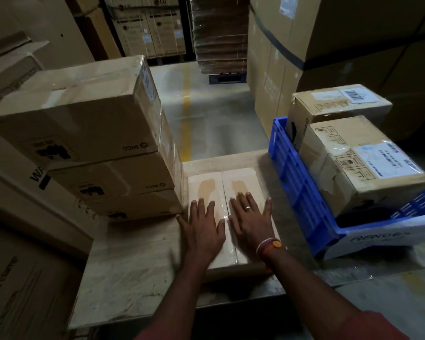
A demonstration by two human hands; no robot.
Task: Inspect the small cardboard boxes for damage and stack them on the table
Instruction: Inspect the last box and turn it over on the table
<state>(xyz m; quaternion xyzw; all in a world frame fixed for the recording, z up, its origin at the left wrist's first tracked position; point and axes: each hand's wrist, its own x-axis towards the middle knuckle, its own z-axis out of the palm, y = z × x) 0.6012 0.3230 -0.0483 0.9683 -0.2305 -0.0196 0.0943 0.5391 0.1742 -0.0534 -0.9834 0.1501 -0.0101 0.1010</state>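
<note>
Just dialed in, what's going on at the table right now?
A person has both hands flat on a taped cardboard box lying on the table: left hand and right hand, fingers straight and spread across its top. To the left stands a stack of three boxes. To the right, a blue crate holds two more boxes, the nearer one with torn, peeling tape on its side.

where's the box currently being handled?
Head view, centre: the box lies flat on the table under both hands, between the stack of boxes and the blue crate.
</note>
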